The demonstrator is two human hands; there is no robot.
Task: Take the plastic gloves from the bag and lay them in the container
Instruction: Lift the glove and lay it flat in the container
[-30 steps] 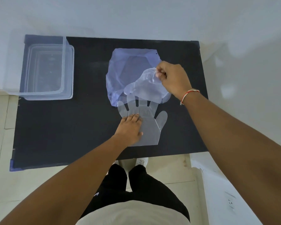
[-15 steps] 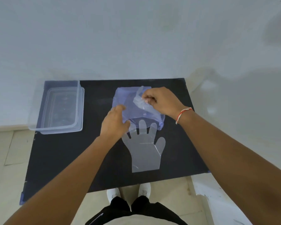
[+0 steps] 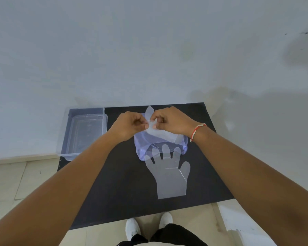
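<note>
A clear plastic glove (image 3: 169, 176) lies flat on the black table (image 3: 117, 189), fingers pointing away from me and overlapping the bluish plastic bag (image 3: 142, 146). Above the bag, my left hand (image 3: 130, 126) and my right hand (image 3: 171, 121) pinch a second clear glove (image 3: 157, 133) between their fingertips; one corner of it sticks up behind the hands. The clear rectangular container (image 3: 85, 134) stands at the table's far left corner, with nothing visible inside.
A white wall rises right behind the table. The table's near edge runs just in front of my white shoes (image 3: 132, 228). Pale tiled floor (image 3: 16, 183) shows on the left, and a white ledge (image 3: 242, 226) on the right.
My left hand left the flat glove and rose to join my right hand on the second glove. The view tilted upward, so the table sits lower in the frame.
</note>
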